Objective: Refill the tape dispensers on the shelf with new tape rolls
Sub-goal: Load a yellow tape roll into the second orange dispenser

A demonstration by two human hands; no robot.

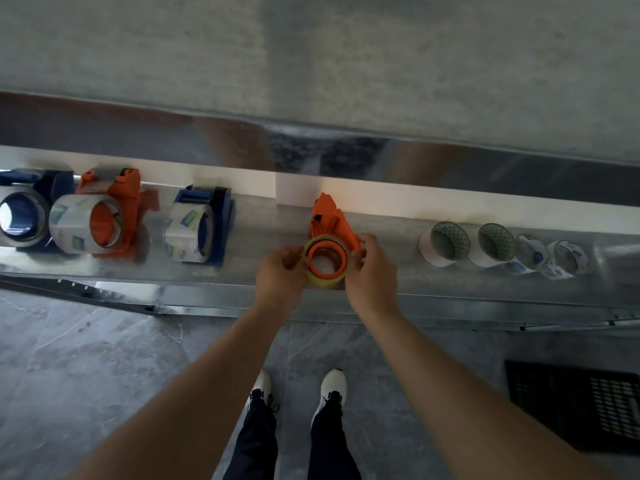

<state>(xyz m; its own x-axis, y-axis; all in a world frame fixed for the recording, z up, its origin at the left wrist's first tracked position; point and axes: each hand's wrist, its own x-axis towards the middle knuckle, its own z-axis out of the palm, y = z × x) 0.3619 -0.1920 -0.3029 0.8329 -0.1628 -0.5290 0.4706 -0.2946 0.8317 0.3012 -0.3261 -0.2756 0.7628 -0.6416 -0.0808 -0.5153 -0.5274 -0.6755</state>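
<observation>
Currently, the metal shelf (433, 289) is spanning the full width of the frame at mid-height, and every task item is resting on it. A dark crate (581, 407) is sitting on the floor at lower right.

Count of dispensers: four. Three loaded units are standing at the left of the frame: a blue dispenser (24, 188) at the far edge, an orange dispenser (117, 199) beside it, and a second blue dispenser (214, 206) further right. The fourth, the orange dispenser being refilled (329, 220), is lying at frame centre.

Count of loose rolls: four spare rolls (445, 244) are lying in a row at the right of the frame, well apart from the working dispenser.

The new tape roll (323, 277), yellowish and translucent, is sitting around the orange hub at frame centre. The left hand (280, 275) is pinching the roll's left rim; the right hand (372, 271) is closing around its right side and the dispenser body.

Handling judgement: the roll is probably light and stiff along its core, with a smooth, slippery outer face and a tacky free end. Gripping across the flat rims, as both hands are doing, is giving the firmest hold. The plastic dispenser is likely light enough to slide on the metal, so bracing it is advisable.
</observation>
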